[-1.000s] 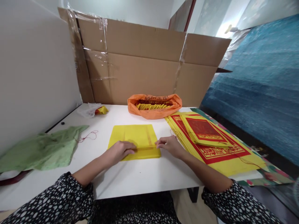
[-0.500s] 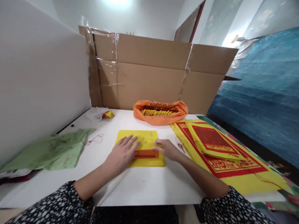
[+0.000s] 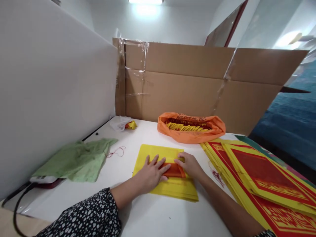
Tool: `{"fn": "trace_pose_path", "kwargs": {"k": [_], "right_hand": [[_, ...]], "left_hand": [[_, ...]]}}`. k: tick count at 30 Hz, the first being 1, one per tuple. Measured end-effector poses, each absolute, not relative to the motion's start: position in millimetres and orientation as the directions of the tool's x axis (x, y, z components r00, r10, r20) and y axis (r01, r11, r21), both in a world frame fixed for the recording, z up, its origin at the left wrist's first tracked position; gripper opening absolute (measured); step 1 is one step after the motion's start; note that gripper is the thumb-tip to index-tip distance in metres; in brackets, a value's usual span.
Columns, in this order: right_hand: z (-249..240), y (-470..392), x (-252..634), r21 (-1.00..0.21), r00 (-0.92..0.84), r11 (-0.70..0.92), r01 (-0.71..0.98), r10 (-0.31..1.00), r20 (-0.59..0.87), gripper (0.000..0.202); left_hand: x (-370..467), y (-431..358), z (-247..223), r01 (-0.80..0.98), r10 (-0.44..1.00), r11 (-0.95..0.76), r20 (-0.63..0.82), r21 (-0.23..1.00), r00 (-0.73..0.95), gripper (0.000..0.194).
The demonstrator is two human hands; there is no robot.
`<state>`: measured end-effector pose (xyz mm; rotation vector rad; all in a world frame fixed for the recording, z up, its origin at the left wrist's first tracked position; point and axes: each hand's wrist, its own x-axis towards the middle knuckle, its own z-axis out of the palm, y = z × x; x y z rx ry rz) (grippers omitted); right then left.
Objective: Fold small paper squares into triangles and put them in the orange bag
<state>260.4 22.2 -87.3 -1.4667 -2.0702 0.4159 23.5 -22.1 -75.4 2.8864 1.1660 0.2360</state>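
Note:
A yellow sheet (image 3: 160, 151), apparently several layers thick, lies on the white table before me. Across its middle is a folded orange-red band (image 3: 175, 170) with a slanted crease at its right end. My left hand (image 3: 153, 171) rests on the sheet and the band's left part, fingers spread and flat. At the band's upper right corner, my right hand (image 3: 190, 164) has its fingers curled and its thumb against the fold, pinching it. Some of those fingertips are hidden behind the hand.
An orange bag (image 3: 190, 137) of folded yellow pieces sits at the back, before a cardboard wall (image 3: 182, 89). Yellow-and-red printed sheets (image 3: 261, 171) are stacked at right. On the left lie a green cloth (image 3: 81, 158), red string (image 3: 118, 152) and a clear plastic bag (image 3: 120, 123).
The view has swung left, so everything sits further right. The orange-red band now looks taller, with a slanted fold at its right end. Both hands stay on the sheet.

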Motion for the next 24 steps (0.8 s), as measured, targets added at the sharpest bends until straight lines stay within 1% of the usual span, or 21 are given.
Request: {"fn": "trace_pose_path", "kwargs": {"k": [7,12,18,24], "right_hand": [[-81,23,262,-0.598,-0.200,0.286,0.748,0.957,0.208,0.022],[-78,23,263,-0.624,-0.167,0.236,0.745,0.971,0.168,0.023],[-79,26,264,-0.622,-0.147,0.214,0.753,0.976,0.158,0.027],[-80,27,263,-0.636,-0.117,0.190,0.748,0.981,0.155,0.028]], "left_hand": [[24,-15,-78,0.693,0.696,-0.718,0.110,0.071,0.710,0.058],[25,-12,-80,0.695,0.698,-0.716,0.108,0.072,0.708,0.060],[26,-10,-79,0.696,0.701,-0.713,0.093,0.084,0.707,0.060],[23,-14,-75,0.709,0.712,-0.702,0.092,0.065,0.696,0.056]]}}
